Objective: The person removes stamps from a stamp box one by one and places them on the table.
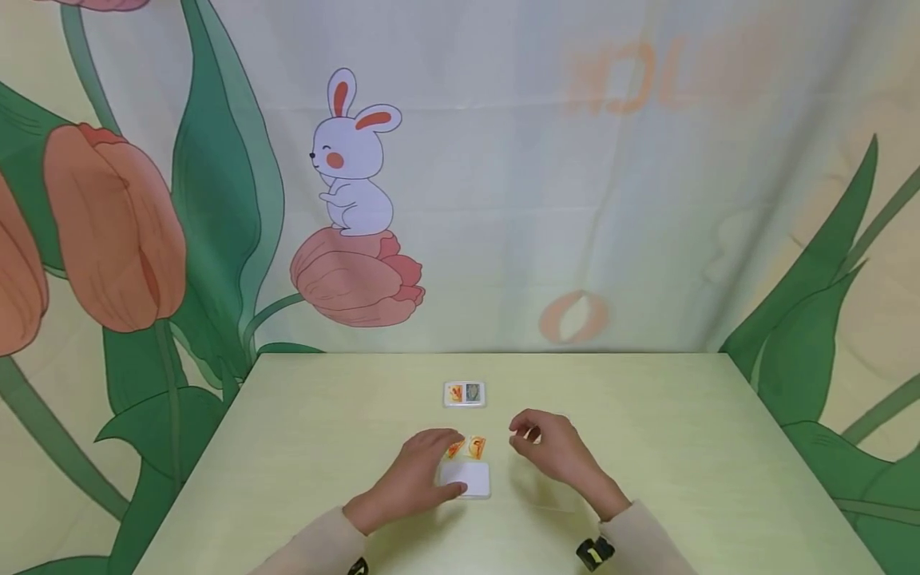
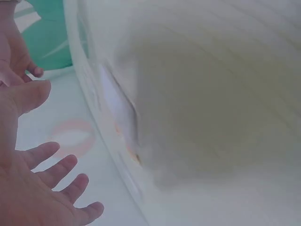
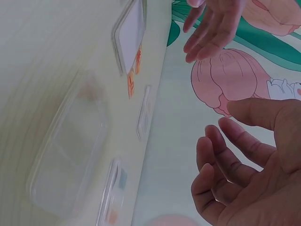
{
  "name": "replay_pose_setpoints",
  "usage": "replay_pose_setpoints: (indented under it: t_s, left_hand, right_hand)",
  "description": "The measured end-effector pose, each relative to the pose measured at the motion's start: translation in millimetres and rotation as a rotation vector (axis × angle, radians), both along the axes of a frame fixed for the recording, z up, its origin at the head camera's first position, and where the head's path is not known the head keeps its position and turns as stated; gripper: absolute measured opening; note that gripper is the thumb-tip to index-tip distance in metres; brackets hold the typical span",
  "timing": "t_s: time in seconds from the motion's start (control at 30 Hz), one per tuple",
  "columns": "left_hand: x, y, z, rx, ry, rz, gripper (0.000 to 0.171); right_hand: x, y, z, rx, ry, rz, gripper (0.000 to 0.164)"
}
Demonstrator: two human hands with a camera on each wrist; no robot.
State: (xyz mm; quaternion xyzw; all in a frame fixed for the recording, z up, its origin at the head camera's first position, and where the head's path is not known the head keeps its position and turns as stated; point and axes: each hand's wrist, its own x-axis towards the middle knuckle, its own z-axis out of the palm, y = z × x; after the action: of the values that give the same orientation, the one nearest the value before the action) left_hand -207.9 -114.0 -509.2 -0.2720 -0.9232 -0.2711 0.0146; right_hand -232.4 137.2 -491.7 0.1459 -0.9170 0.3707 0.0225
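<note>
The left hand (image 1: 411,473) is held over the white block (image 1: 473,480), its fingers spread. Two orange cards (image 1: 477,448) are seen just past the block on the tabletop (image 1: 323,415). The right hand (image 1: 553,449) is held to their right, loosely bent and empty, near a clear box (image 3: 70,150). A picture case (image 1: 464,394) is seen farther back.

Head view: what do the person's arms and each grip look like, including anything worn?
The left grip and right grip are bare, without gloves. The left sleeve and right sleeve are pale beige, ending near the wrists. A black item with a yellow marking sits by the right sleeve; another black item by the left is cut off by the frame edge.
</note>
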Motion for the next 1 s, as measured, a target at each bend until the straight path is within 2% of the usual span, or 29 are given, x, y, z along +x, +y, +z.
replay_pose_setpoints:
  t_s: [0.2,0.43,0.83,1.0]
  left_hand:
    - [2.9,18,4.3,-0.011,0.024,-0.035,0.062]
    - [1.9,39,7.1,-0.035,0.054,-0.05,0.063]
    - [2.2,68,7.4,-0.095,0.025,-0.102,0.062]
    - [-1.5,78,3.4,-0.106,-0.009,-0.119,0.063]
  right_hand:
    - [11.2,15,2.9,0.03,0.041,-0.022,0.009]
    - [23.0,31,-2.4,0.041,0.043,-0.037,0.012]
    - [39.7,54,-16.9,0.114,0.024,-0.108,0.018]
    - [44.7,59,-18.5,0.132,-0.015,-0.097,0.025]
